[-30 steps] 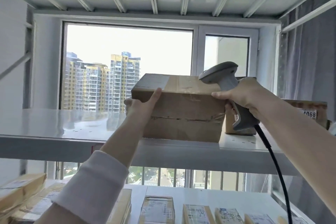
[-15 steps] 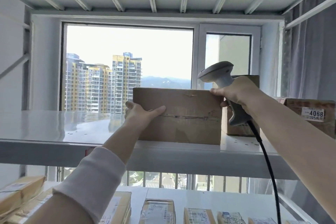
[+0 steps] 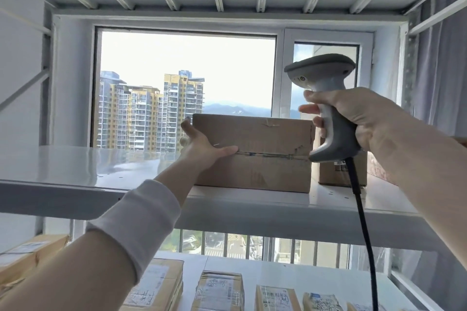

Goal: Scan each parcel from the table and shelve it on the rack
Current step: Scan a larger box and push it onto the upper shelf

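Though labelled parcels (image 3: 219,290) lie on the lower level beneath your arms, your work is higher. Your right hand (image 3: 353,118) grips the scanner (image 3: 326,98) by its handle, lifted off the box (image 3: 262,156) it steadied a second ago; your left hand (image 3: 199,145) lies spread against the box's left end, thumb on the front. Tilted before, the box now sits flat on the upper shelf (image 3: 75,184), just beside another carton (image 3: 333,174). It looks shelved; release it.

A parcel storeroom: white metal rack (image 3: 63,166), rows of labelled parcels (image 3: 218,290), a corded barcode scanner (image 3: 326,98).
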The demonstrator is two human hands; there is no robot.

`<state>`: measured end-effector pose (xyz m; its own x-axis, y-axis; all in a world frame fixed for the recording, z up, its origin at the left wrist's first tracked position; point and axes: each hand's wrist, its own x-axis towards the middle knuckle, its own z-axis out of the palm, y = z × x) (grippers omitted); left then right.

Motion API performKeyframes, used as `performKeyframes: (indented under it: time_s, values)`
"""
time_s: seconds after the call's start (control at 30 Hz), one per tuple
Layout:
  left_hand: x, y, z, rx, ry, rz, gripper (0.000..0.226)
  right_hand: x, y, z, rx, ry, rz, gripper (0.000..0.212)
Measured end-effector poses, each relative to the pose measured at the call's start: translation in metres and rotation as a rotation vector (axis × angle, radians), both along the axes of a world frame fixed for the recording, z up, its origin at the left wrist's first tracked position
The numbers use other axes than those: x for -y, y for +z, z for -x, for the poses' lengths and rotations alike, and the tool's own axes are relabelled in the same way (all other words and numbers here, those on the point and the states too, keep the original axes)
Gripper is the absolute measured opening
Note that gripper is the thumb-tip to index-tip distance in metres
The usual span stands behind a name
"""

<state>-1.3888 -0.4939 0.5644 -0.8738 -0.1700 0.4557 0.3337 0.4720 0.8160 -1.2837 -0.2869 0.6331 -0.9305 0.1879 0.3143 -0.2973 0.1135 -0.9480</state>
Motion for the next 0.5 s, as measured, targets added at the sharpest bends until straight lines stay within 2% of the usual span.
performKeyframes:
  time_s: [0.5]
  values:
    - [-0.005,0.027,0.076,0.169,-0.036,0.144,0.126,0.011,-0.004,0.046,0.015,0.117,0.133,0.006]
